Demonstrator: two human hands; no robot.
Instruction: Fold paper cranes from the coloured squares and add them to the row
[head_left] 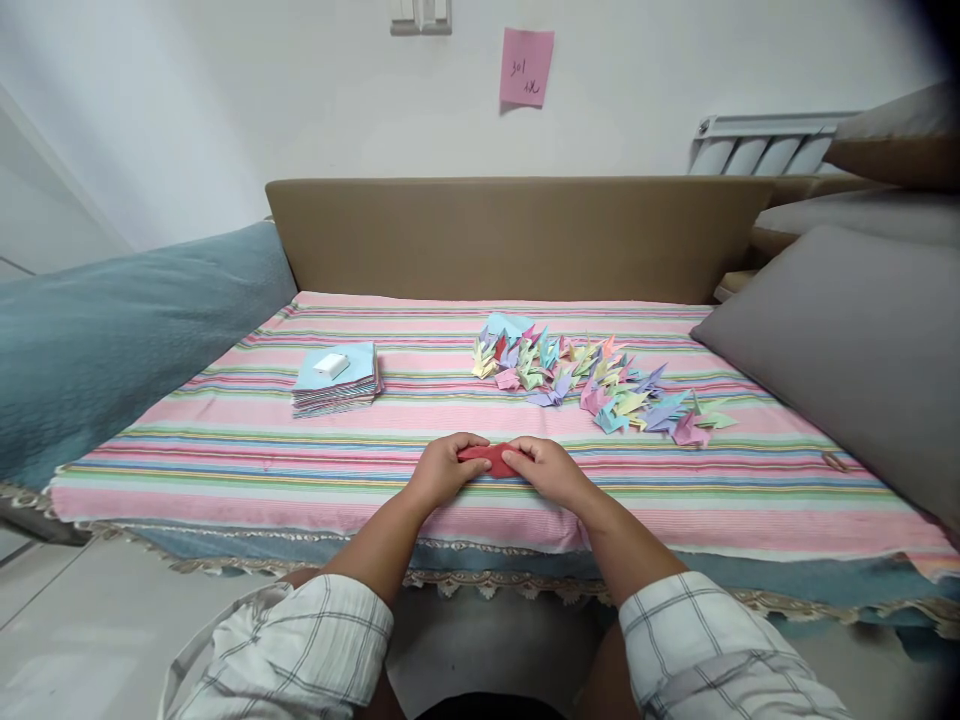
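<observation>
A small piece of folded red paper (pixel 498 468) is held between my two hands, low over the striped cloth (pixel 247 470) near the front of the seat. My left hand (pixel 448 468) pinches its left end, thumb on the near side. On the right end, my right hand (pixel 546 466) grips in the same way, its thumb close to the other thumb. The fingers behind the paper are partly hidden. Beyond my hands lie several folded paper cranes (pixel 525 365) in many colours, spread toward the right.
At the left stands a stack of square paper (pixel 337 392) with a small white block (pixel 331 366) on top. Grey cushions (pixel 847 350) are piled on the right. A blue covered armrest (pixel 150 340) bounds the left, and a brown backrest (pixel 510 240) the back. A small brown item (pixel 835 461) lies at right.
</observation>
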